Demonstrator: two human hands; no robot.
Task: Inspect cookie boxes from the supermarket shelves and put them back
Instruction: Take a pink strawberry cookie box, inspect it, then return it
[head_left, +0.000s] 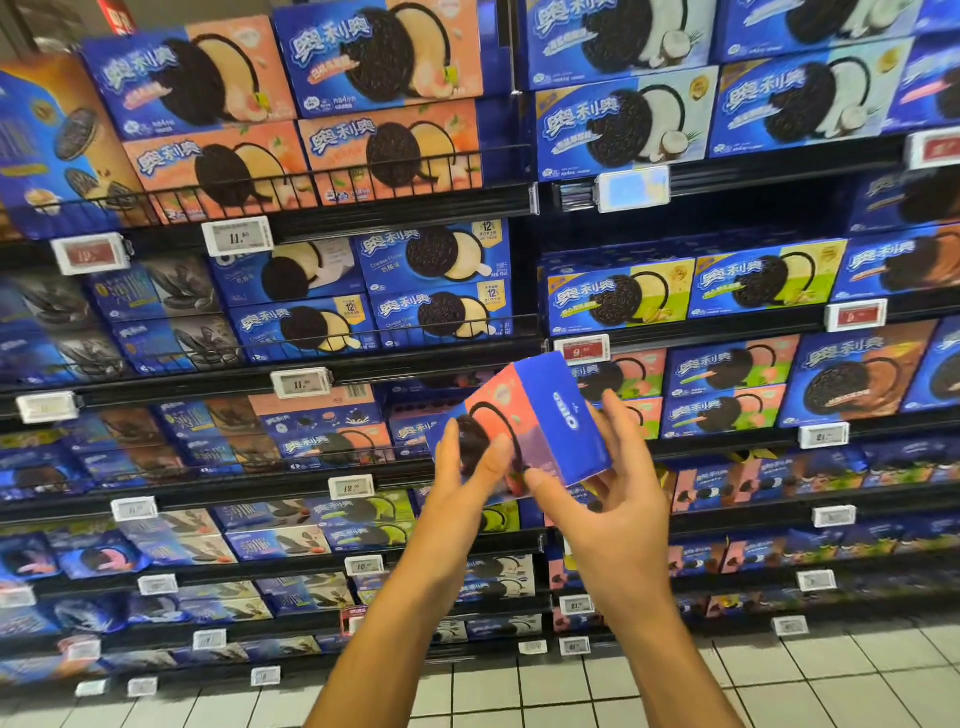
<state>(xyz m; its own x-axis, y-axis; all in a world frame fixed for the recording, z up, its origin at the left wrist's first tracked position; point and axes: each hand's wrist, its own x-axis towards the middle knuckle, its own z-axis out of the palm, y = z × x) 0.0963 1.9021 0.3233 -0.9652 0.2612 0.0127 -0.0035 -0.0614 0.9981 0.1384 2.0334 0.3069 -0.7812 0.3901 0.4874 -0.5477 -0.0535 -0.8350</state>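
Both hands are gripping the tilted pink-and-blue Oreo box (524, 426) in front of the shelves (415, 358), left hand (467, 483) pinching its face, right hand (613, 499) cradling its end, and it's risking slipping on those light fingertip holds.

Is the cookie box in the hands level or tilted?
Tilted: the cookie box is off the shelf, one corner up, with the left hand and right hand gripping it.

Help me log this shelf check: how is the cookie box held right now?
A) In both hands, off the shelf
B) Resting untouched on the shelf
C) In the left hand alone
A: the left hand and right hand both grip the tilted cookie box in front of the shelves.
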